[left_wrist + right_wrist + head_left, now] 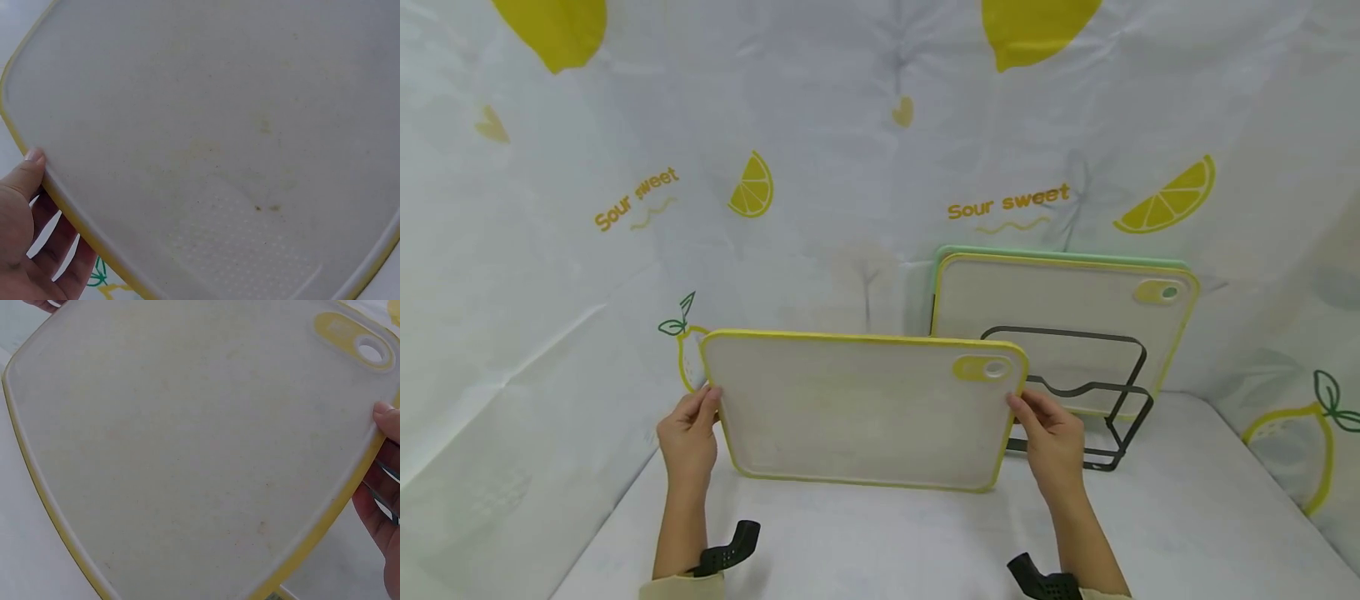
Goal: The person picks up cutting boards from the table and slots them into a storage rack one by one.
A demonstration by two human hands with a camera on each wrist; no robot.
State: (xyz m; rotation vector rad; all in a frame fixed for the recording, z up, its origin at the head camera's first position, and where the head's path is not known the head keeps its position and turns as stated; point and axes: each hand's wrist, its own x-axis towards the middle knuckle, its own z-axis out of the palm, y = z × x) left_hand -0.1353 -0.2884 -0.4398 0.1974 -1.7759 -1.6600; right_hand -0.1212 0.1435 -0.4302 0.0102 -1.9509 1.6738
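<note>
A white cutting board (865,408) with a yellow rim stands tilted up in front of me, its long side across. My left hand (688,429) grips its left edge, thumb on the near face and fingers behind. On the opposite edge my right hand (1051,437) pinches it the same way, just below the yellow corner patch with a hole. Faint stains and a dimpled patch mark the board's face (206,125) in the left wrist view. The right wrist view shows the corner hole beside the right thumb (384,412).
Behind, at the right, a black wire rack (1120,417) holds a second yellow-rimmed board (1067,292), with a green-edged board (951,250) behind it. A white cloth (850,550) covers the table, and a lemon-printed curtain (820,108) hangs at the back.
</note>
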